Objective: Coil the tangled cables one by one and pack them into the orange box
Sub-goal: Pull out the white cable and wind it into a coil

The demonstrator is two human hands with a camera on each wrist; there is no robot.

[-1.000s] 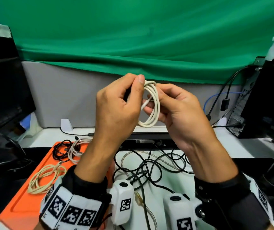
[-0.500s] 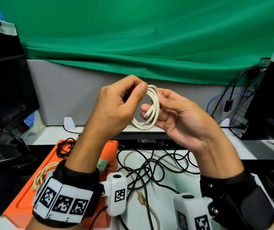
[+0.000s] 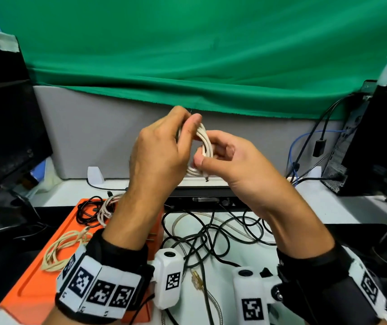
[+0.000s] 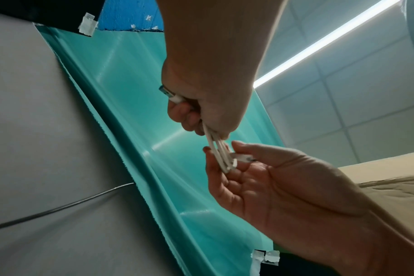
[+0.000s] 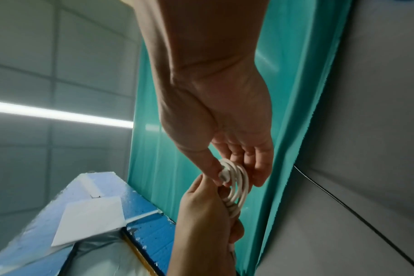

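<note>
Tightening since a second ago, the white cable coil [image 3: 203, 146] sits pinched between left hand [image 3: 162, 156] and right hand [image 3: 232, 160], nearly ready for the orange box [image 3: 35, 285].

Smooth white cable [image 3: 203, 146] — matt green cloth [image 3: 211, 55]

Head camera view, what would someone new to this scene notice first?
Most likely the two hands raised in the middle of the view, the left hand and the right hand together holding a coiled white cable in front of the green backdrop. Next, the orange box at lower left with coiled cables already in it, and the tangle of black cables on the white desk beside it.
</note>
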